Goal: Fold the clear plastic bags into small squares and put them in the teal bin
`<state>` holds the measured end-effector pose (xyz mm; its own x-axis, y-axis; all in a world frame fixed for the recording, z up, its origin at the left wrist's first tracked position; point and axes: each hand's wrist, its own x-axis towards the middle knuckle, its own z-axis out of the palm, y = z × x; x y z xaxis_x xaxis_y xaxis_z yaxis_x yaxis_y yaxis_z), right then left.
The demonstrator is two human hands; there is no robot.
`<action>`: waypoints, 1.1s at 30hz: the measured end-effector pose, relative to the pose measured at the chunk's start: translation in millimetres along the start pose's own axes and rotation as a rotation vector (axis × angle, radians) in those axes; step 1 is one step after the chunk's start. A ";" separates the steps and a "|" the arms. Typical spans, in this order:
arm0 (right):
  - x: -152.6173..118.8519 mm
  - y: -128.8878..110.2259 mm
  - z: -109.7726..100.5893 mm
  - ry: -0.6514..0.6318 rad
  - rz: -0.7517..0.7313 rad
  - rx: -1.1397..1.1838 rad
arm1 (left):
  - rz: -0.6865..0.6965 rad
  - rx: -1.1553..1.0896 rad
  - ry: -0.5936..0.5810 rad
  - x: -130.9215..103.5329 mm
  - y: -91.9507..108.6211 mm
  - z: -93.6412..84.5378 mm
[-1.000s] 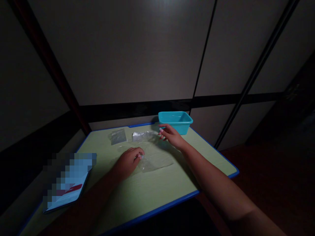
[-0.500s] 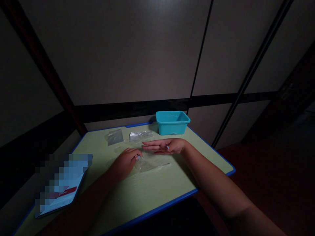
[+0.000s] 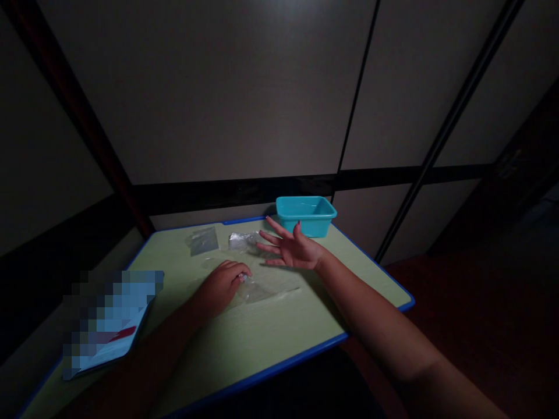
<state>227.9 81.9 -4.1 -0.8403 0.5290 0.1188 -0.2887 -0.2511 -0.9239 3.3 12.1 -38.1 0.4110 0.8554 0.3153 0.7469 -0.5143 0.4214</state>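
My left hand (image 3: 225, 285) is closed over a clear plastic bag (image 3: 266, 293) that lies on the table, its thumb and fingers pinched together at the film. A small pale spot shows at those fingertips; what it is cannot be made out. Raised above the table to the right, my right hand (image 3: 294, 247) has its fingers spread, palm showing, and holds nothing. Behind it is a turquoise plastic basin (image 3: 305, 224), partly covered by the thumb and fingers. A crumpled shiny clear packet (image 3: 242, 240) lies just left of the right fingertips.
A flat grey translucent packet (image 3: 204, 241) lies at the table's back left. On the left edge rests a tablet-like flat object (image 3: 131, 323), partly blurred out. The pale green table (image 3: 271, 343) has a blue rim, and cabinet panels (image 3: 236, 105) stand right behind it.
My right hand has risen and turned, its fingers going from held together and flat to spread apart. My left hand stays in place on the clear plastic bag.
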 end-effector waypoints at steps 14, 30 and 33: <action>5.7 7.1 -8.0 -0.163 0.204 -0.105 | 0.052 0.017 0.000 -1.4 0.1 -0.5; 4.4 3.1 -3.8 0.241 -0.219 -0.626 | -0.005 0.289 0.093 -8.3 7.3 1.1; 2.5 7.9 -3.6 0.005 -0.086 -0.980 | -0.174 0.381 -0.020 -11.7 1.6 11.8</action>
<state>225.2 84.1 -12.4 -0.8318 0.5178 0.2001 0.1617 0.5708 -0.8050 5.9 2.0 -51.1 0.2688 0.9304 0.2491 0.9444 -0.3054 0.1216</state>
